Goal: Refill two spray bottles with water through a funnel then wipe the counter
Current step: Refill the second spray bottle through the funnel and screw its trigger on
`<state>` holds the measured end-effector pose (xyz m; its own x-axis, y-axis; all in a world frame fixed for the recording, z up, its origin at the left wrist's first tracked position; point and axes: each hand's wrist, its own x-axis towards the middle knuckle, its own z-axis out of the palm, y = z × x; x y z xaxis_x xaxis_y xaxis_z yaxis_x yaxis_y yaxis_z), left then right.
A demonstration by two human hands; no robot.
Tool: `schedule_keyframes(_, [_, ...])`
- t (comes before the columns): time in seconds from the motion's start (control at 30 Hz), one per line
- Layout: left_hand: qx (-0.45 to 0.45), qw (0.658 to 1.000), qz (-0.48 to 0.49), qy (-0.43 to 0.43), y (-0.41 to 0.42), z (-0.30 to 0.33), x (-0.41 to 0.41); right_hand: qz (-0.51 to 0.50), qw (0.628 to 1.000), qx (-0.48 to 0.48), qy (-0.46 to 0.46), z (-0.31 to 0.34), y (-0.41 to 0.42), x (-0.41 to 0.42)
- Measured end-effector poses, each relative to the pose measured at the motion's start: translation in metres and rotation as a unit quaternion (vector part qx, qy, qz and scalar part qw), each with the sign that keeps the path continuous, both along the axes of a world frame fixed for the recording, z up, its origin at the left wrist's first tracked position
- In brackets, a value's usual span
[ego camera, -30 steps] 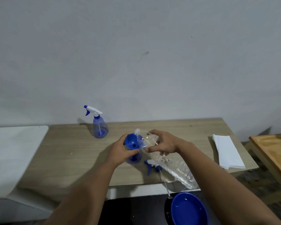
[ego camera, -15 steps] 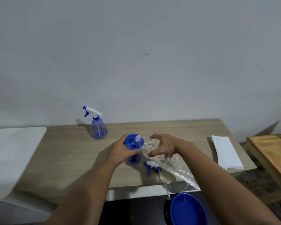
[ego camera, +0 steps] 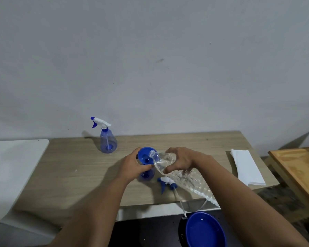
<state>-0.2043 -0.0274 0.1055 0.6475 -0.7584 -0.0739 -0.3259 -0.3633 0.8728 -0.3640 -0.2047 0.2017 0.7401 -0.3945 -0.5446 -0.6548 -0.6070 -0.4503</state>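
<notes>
Two bare forearms are seen reaching in from the bottom edge, each ending in a bare hand: the left hand [ego camera: 132, 165] and the right hand [ego camera: 181, 160]. No sleeves, gloves, watch, rings or bracelets are worn on the parts shown. The upper arms and the body are cut off by the frame.

spray bottle [ego camera: 146, 175] mostly behind left hand [ego camera: 132, 165], basin [ego camera: 205, 230] cropped

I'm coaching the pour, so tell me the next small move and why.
Probably tip the clear plastic water bottle a little steeper: its open mouth already sits over the blue plastic funnel, which the left hand steadies, while the right hand grips the bottle.
</notes>
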Motion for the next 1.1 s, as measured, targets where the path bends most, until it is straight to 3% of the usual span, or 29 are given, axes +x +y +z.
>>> schedule_keyframes(0.73, [0.015, 1.000, -0.006, -0.001, -0.001, 0.007, -0.001, 0.009, 1.000, -0.006, -0.003, 0.001, 0.001, -0.003])
schedule_keyframes(0.97, [0.014, 1.000, -0.001, -0.004, 0.002, 0.007, -0.002, -0.012, 0.991, 0.018, -0.134, -0.029, -0.007, -0.016])
schedule_keyframes(1.1, [0.024, 1.000, 0.001, 0.006, 0.004, 0.009, -0.006, -0.105, 0.950, 0.099, -0.278, -0.039, -0.014, -0.021])
